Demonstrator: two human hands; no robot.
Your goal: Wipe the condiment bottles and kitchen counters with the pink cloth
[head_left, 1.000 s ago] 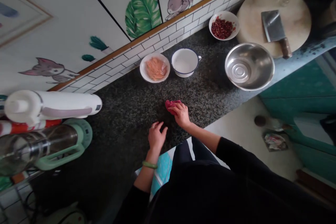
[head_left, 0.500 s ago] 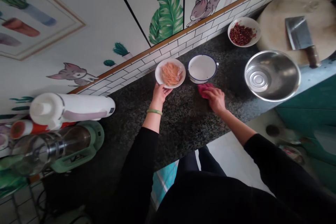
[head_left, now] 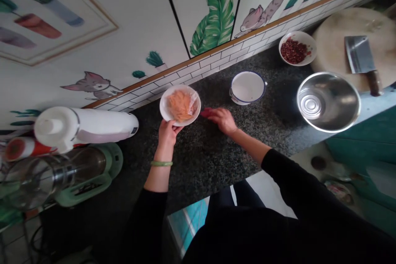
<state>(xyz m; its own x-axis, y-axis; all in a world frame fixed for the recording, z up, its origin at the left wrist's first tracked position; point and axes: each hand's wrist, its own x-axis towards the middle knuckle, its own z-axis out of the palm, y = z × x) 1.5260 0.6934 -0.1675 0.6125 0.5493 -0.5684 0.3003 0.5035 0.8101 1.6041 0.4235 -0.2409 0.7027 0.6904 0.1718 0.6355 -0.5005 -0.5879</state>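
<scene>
My left hand (head_left: 168, 134) grips the near rim of a white bowl (head_left: 165, 111), which seems raised a little off the dark countertop (head_left: 198, 161). Inside it lie pale orange shreds (head_left: 180, 104), with what looks like a bit of clear plastic at their right. Just right of the bowl, my right hand (head_left: 223, 120) presses a dark pink cloth (head_left: 206, 112) against the counter, its fingers covering most of the cloth. Farther right stands a white enamel mug (head_left: 247, 86) with a blue rim, touched by neither hand.
To the right are a steel basin (head_left: 346, 105), a bowl of chopped red chili (head_left: 295, 51), and a round chopping board (head_left: 331, 29) carrying a cleaver (head_left: 360, 54). At left lie a white flask (head_left: 105, 126) and a green-handled clear jug (head_left: 108, 173). A tiled wall (head_left: 213, 64) bounds the back.
The bowl in my left hand has moved left and nearer to me, away from the mug. My right hand has swept the cloth left, from below the mug to beside the bowl.
</scene>
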